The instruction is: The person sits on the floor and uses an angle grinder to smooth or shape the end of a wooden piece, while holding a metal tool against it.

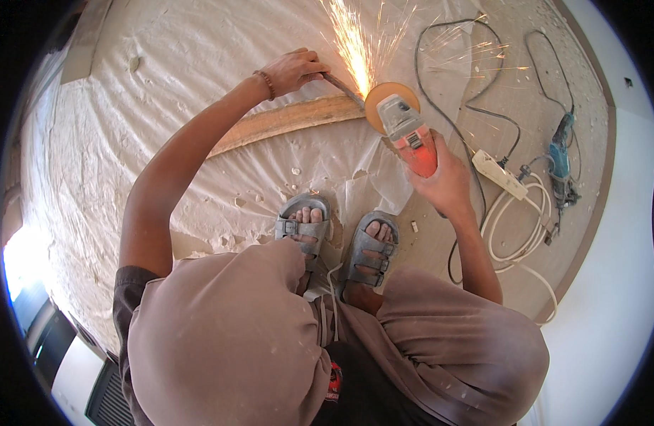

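Sparks [357,53] fly from an angle grinder [415,142] clasped in a person's right hand [446,177], its disc [375,105] meeting a dark bar [344,87]. The left hand [291,71] is clamped on the bar's opposite end, just beyond a wooden plank [291,122] lying on plastic sheeting [213,50] ahead of two gray sandals [305,228]. At right, a white power strip [499,174] lies between the grinder and a blue power tool [560,145].

Dark sleeve [131,285], brown beaded bracelet [268,85], taupe trousers [224,334], grey buckled sandals [307,229].
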Demonstrator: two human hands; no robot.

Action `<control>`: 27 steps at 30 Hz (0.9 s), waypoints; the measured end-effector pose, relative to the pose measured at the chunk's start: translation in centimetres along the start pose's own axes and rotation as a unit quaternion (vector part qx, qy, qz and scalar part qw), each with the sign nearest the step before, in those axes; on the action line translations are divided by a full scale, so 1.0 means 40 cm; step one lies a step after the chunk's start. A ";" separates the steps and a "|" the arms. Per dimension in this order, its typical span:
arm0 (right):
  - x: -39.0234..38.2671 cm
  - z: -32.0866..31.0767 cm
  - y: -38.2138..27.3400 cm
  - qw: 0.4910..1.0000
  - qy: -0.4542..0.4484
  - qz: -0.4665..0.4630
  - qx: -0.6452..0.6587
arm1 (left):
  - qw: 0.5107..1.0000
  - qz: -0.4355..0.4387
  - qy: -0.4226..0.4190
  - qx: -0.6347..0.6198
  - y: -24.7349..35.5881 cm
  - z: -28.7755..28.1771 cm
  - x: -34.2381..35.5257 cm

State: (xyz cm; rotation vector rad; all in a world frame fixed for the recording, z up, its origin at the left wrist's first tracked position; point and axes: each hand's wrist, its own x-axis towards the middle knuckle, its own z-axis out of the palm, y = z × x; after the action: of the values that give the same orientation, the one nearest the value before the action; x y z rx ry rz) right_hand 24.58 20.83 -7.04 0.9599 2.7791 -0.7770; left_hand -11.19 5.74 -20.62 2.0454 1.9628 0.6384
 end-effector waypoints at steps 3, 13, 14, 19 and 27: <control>-0.007 0.004 0.005 0.999 0.014 0.006 0.036 | 1.000 -0.009 -0.007 0.000 -0.001 0.000 -0.001; -0.046 -0.059 0.101 0.980 0.121 0.024 0.154 | 0.982 -0.132 -0.109 0.085 0.223 -0.087 -0.069; -0.051 -0.064 0.101 0.980 0.123 0.022 0.156 | 0.979 -0.154 -0.124 0.054 0.247 -0.047 -0.107; -0.054 -0.041 0.105 0.982 0.095 0.032 0.158 | 0.944 -0.305 0.033 -0.118 0.456 0.113 -0.225; -0.013 -0.011 0.093 0.991 0.051 -0.013 0.121 | 0.856 -0.445 0.127 -0.231 0.550 0.184 -0.195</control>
State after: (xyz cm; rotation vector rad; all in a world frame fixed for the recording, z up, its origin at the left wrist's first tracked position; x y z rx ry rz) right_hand 27.25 23.25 -8.16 1.0293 2.8356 -1.1192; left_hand 11.69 -2.63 -18.16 0.6600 2.2848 1.0162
